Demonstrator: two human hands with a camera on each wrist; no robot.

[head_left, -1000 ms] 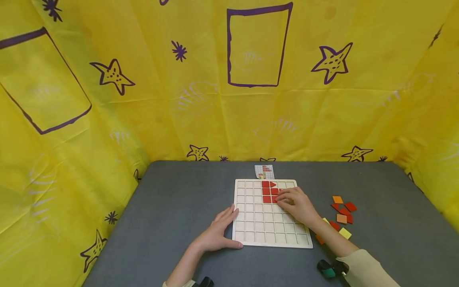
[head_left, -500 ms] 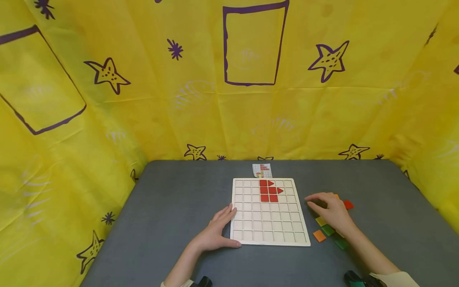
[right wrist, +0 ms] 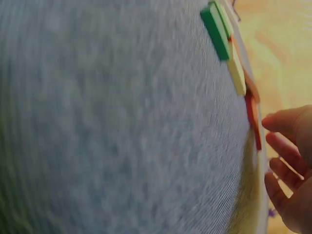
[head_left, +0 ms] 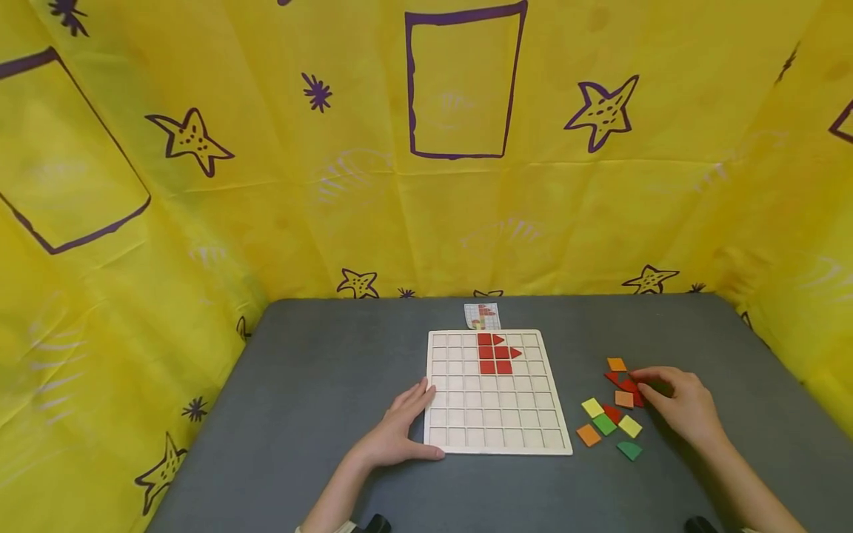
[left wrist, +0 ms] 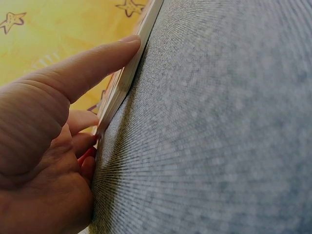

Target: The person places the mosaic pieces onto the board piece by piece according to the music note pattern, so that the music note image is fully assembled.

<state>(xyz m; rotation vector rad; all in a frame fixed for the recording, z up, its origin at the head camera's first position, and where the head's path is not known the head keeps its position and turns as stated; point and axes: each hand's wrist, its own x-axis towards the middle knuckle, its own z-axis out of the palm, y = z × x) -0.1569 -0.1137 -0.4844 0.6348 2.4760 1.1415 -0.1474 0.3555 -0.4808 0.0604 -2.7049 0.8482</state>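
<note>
A pale gridded board (head_left: 493,414) lies on the table. Red squares (head_left: 486,352) and two red triangles (head_left: 516,353) sit in its upper cells. My left hand (head_left: 393,437) rests at the board's left side, fingers extended along the edge and thumb at the near corner; the left wrist view shows the thumb (left wrist: 105,61) against the board's rim (left wrist: 127,73). To the right of the board, my right hand (head_left: 683,403) has its fingertips at the loose red pieces (head_left: 628,386). The right wrist view shows its fingers apart, with no piece seen between them.
A small printed card (head_left: 482,315) lies behind the board. Near the right hand are several loose pieces: orange squares (head_left: 589,435), yellow squares (head_left: 629,426), a green square (head_left: 604,424) and a rounded green piece (head_left: 629,450). A yellow patterned cloth (head_left: 360,222) hangs behind the grey table (head_left: 346,355).
My right hand has left the board and moved right to the loose pieces. A red triangle now shows uncovered at the right end of the second row. The left hand stays at the board.
</note>
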